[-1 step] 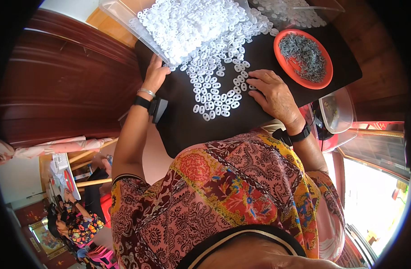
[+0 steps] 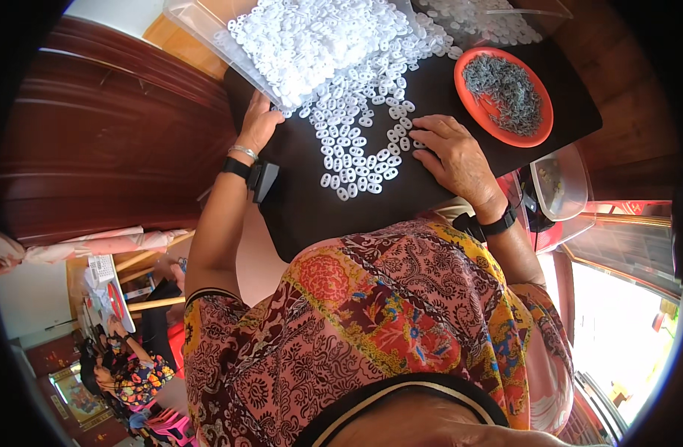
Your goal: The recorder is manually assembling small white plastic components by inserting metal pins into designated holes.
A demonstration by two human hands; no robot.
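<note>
Many small white oval plastic pieces with two holes (image 2: 347,160) lie spread on the dark table, trailing from a heap at the mouth of a clear plastic tub (image 2: 241,63). The tub is tilted toward me and full of the same pieces. My left hand (image 2: 259,127) is closed at its near left corner, the fingers partly hidden along the tub's side, the thumb pointing to the pieces. My right hand (image 2: 454,155) rests palm down at the right of the loose pieces. Its fingers are stretched out and apart, the tips touching or just beside a few pieces.
An orange-red plate (image 2: 519,140) holds a pile of small grey pieces (image 2: 505,93) at the table's right. Behind it stands another clear container of white pieces (image 2: 490,26). The table's edge (image 2: 282,249) is near my body. Another person (image 2: 125,372) sits far off at lower left.
</note>
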